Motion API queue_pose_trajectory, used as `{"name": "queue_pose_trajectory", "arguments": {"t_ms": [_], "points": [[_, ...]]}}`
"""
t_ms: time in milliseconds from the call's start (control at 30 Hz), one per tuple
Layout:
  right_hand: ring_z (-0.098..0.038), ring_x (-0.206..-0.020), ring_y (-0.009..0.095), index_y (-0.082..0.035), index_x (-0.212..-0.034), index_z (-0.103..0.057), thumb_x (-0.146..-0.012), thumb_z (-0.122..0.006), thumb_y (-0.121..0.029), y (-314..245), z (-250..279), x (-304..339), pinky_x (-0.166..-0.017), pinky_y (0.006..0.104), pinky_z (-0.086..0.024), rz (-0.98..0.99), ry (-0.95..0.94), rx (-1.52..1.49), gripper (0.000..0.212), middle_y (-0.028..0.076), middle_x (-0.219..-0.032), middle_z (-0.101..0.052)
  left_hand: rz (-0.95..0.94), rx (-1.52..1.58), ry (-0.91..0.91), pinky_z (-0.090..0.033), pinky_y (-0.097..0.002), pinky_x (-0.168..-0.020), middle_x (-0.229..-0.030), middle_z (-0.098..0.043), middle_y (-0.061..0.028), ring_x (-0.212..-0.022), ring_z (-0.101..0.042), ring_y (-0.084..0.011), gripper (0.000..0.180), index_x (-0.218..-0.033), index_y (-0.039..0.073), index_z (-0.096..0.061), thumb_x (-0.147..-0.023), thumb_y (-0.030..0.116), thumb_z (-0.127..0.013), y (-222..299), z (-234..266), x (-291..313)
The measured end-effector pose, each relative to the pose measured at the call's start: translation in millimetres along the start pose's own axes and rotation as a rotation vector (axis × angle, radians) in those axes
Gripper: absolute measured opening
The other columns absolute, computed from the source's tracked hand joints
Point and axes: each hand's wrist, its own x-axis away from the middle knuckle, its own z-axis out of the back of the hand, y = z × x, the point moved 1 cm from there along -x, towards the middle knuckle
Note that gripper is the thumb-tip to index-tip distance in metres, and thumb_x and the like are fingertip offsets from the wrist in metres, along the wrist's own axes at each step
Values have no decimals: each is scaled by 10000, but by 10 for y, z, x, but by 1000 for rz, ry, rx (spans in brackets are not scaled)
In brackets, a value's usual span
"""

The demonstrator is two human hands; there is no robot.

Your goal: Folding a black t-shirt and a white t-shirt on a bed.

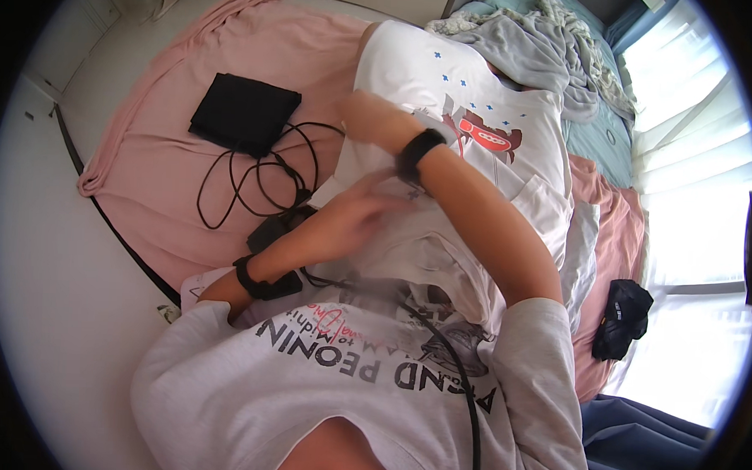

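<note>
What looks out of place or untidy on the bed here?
A tangled black cable sprawls over the pink sheet beside a folded black cloth, close to the white shirt under both hands.

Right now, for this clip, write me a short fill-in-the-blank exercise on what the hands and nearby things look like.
1. Both hands rest on a white T-shirt spread over a ____ sheet.
2. Each wrist wears a ____ band.
3. The left hand lies nearer the person than the ____ hand.
4. A tangled black cable lies beside a folded ____ cloth.

Missing words: pink; black; right; black
</note>
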Motion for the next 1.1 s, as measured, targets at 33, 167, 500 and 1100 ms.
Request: {"name": "queue_pose_trajectory", "arguments": {"t_ms": [33,167,500,1100], "points": [[-748,-917,398,-36,-1032,-773,-894,-645,-129,16,91,1,-781,441,-610,7,-12,2,210,219,-1070,-742,-27,0,44,-524,-350,-958,-1479,-504,-173,-1120,-647,-299,414,-1277,67,-688,-888,-64,-632,-21,-23,15],[-689,-988,450,2,-1061,-732,-852,-597,-94,111,379,8,-895,493,-552,-6,-8,25,266,261,-1011,-721,-44,2,83,-520,-349,-968,-1507,-496,-164,-1194,-631,-300,392,-1224,75,-713,-879,-87,-624,-68,-79,52],[-694,-936,458,16,-994,-696,-863,-548,-33,362,603,156,-847,502,-559,-58,183,-2,203,266,-964,-713,-15,-265,31,-534,-397,-913,-1415,-564,-147,-1124,-642,-317,798,-1521,131,-470,-791,78,-788,-118,636,81],[-685,-1050,444,-1,-1140,-695,-856,-605,-48,89,618,-139,-926,456,-545,-163,395,-415,301,270,-1094,-723,363,-24,-255,-526,-337,-910,-1200,-689,-196,-1012,-685,-242,838,-1554,29,-376,-802,117,-735,-1080,939,233]]}}
